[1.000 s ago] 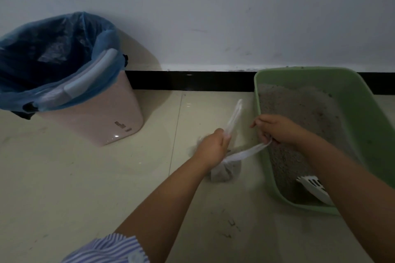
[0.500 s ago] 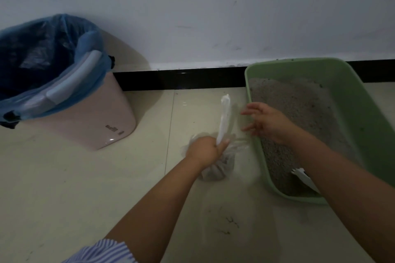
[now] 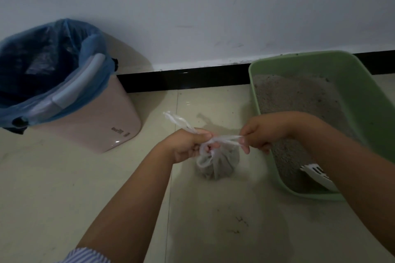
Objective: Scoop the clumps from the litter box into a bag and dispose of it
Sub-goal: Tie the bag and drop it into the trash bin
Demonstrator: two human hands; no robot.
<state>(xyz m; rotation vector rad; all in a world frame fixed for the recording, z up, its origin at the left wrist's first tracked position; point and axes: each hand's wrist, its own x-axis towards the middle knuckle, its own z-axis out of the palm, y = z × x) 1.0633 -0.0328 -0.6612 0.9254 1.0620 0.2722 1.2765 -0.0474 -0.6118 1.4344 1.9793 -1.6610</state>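
Plastic bag (image 3: 217, 163) of clumps is being knotted: handles pinched by left hand (image 3: 188, 145) and right hand (image 3: 259, 134). Next it probably gets cinched, then dropped in the bin (image 3: 96, 117) at 10 o'clock.

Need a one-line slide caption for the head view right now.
Both hands, left hand and right hand, pull the handles of the filled bag between trash bin and litter box.
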